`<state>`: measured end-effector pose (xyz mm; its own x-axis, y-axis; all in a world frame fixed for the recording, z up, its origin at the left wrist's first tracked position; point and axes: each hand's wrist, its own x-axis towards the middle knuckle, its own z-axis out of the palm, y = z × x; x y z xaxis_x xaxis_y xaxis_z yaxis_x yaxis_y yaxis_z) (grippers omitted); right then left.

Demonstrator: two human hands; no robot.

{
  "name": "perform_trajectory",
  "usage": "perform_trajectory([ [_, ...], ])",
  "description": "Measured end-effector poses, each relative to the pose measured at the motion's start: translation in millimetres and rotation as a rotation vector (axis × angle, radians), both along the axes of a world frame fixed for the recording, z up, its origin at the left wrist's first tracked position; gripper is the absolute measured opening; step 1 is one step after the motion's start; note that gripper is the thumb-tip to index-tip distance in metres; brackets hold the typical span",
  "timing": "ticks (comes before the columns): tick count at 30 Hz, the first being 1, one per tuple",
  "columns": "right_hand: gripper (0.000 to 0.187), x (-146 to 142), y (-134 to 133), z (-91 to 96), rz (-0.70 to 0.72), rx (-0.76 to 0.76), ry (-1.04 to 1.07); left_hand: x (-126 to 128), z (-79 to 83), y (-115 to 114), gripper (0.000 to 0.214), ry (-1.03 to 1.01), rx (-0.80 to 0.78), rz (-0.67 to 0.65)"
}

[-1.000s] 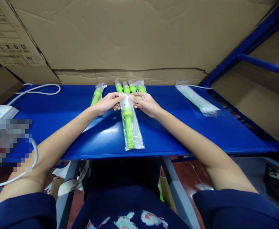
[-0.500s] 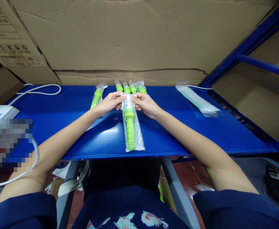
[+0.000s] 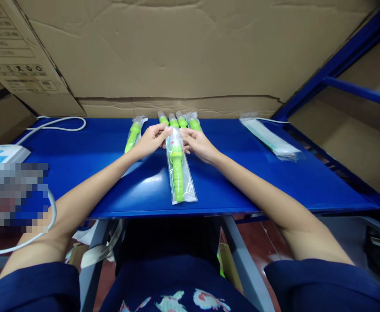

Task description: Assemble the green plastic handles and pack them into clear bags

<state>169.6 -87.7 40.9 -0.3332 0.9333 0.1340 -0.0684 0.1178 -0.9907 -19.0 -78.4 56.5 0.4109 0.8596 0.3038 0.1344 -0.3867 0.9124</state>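
A clear plastic bag (image 3: 190,190) lies on the blue table with a green ribbed flashlight-like item (image 3: 177,173) inside it. My left hand (image 3: 152,139) pinches the bag's far end on the left, thumb on top. On the other side of that end, my right hand (image 3: 197,143) pinches the bag with thumb and fingers. The item's clear head points away from me, between both hands. Just left of my left hand rests another bagged green item (image 3: 133,135). Several more green items (image 3: 173,122) stand in a row behind my hands, partly hidden by them.
A stack of flat clear bags (image 3: 269,136) lies at the right of the blue table (image 3: 242,186). At the left are a white power strip (image 3: 6,154) and a white cable (image 3: 52,125). Cardboard (image 3: 183,52) walls off the back; a blue metal frame (image 3: 346,84) borders the right.
Both hands keep their pinch on the far end of the bag, nearly still. The whole view has shifted slightly; the bagged item stays in about the same place.
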Motion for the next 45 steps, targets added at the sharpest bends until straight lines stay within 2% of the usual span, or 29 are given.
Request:
perform_trajectory([
  [2, 0.064, -2, -1, -0.7, 0.074, -0.127, -0.009, -5, -2.6, 8, 0.062, 0.006, 0.066, 0.041],
  [4, 0.063, -3, -4, -0.8, 0.16, -0.19, -0.042, -12, -5.1, 16, 0.062, 0.014, 0.126, 0.092],
  [8, 0.067, -6, -10, -1.9, 0.26, -0.133, -0.201, -30, -10.2, 34, 0.06, 0.125, 0.164, 0.167],
  [13, 0.061, -10, -13, -3.6, 0.16, -0.075, -0.31, -53, -10.3, 49, 0.051, 0.262, 0.259, 0.257],
  [16, 0.062, -16, -10, -2.9, 0.067, -0.085, -0.354, -69, -10.7, 56, 0.043, 0.331, 0.35, 0.433],
  [19, 0.064, -26, -5, -1.6, 0.044, -0.119, -0.376, -87, -17.7, 65, 0.035, 0.491, 0.409, 0.57],
  [23, 0.049, -48, 8, 0.8, 0.032, -0.151, -0.417, -105, -30.7, 77, 0.033, 0.599, 0.356, 0.578],
  [26, 0.041, -66, 22, 4.9, 0.014, -0.134, -0.477, -111, -35.3, 80, 0.035, 0.643, 0.316, 0.509],
  [30, 0.043, -83, 45, 11.8, -0.074, -0.024, -0.57, -116, -35.0, 78, 0.046, 0.645, 0.294, 0.378],
  [34, 0.035, -89, 65, 12.1, -0.072, 0.089, -0.758, -116, -33.7, 77, 0.068, 0.743, 0.278, 0.313],
  [36, 0.037, -88, 71, 9.9, -0.131, 0.258, -0.922, -112, -33.9, 77, 0.07, 0.771, 0.279, 0.335],
  [38, 0.04, -86, 74, 8.7, -0.205, 0.418, -1.04, -106, -33.9, 76, 0.061, 0.74, 0.313, 0.406],
  [40, 0.039, -85, 73, 10.6, -0.23, 0.486, -1.08, -99, -32.0, 74, 0.05, 0.716, 0.379, 0.518],
  [42, 0.035, -83, 67, 15.8, -0.247, 0.543, -1.132, -91, -26.4, 69, 0.042, 0.769, 0.458, 0.617],
  [45, 0.036, -78, 44, 26.1, -0.289, 0.701, -1.231, -75, -10.1, 53, 0.039, 0.92, 0.582, 0.614],
])
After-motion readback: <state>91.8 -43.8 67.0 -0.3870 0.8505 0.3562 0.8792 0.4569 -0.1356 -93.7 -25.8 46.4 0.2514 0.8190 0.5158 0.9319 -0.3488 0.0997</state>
